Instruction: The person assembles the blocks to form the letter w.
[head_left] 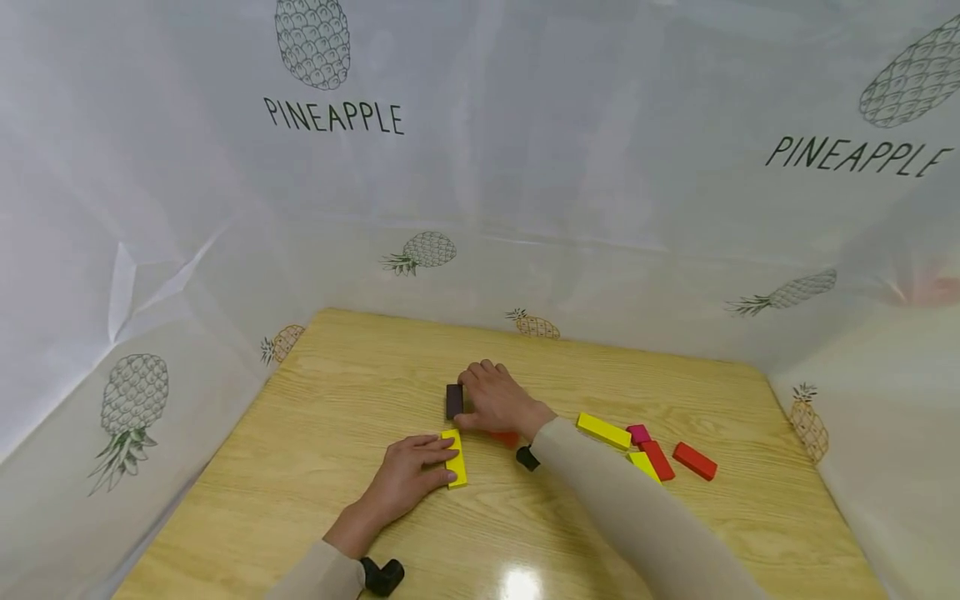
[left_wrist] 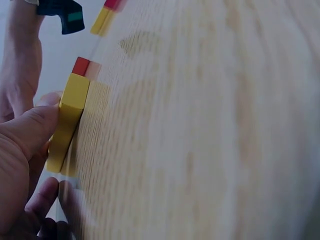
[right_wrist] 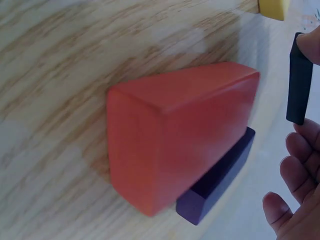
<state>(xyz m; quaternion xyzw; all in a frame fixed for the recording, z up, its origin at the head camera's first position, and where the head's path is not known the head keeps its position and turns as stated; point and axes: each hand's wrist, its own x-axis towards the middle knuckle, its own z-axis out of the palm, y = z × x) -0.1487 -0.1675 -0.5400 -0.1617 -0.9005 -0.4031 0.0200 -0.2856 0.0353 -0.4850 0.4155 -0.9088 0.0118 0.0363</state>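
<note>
My left hand (head_left: 408, 475) lies over a yellow block (head_left: 459, 468) on the wooden table, with fingertips and thumb resting on its top. The left wrist view shows the same yellow block (left_wrist: 70, 117) close by the thumb. Farther up the table, my right hand (head_left: 498, 400) holds a dark, nearly black block (head_left: 454, 402) between thumb and fingers. In the right wrist view the black block (right_wrist: 300, 82) spans thumb to fingertip. A red block (right_wrist: 200, 125) lies under the right wrist, partly hidden in the head view, with a purple block (right_wrist: 217, 177) beside it.
To the right lie a long yellow block (head_left: 603, 430), a pink block (head_left: 638, 433), a red block (head_left: 657, 460), another yellow block (head_left: 645, 467) and a separate red block (head_left: 695, 461). A white pineapple-print sheet (head_left: 562, 208) encloses the table's back and sides.
</note>
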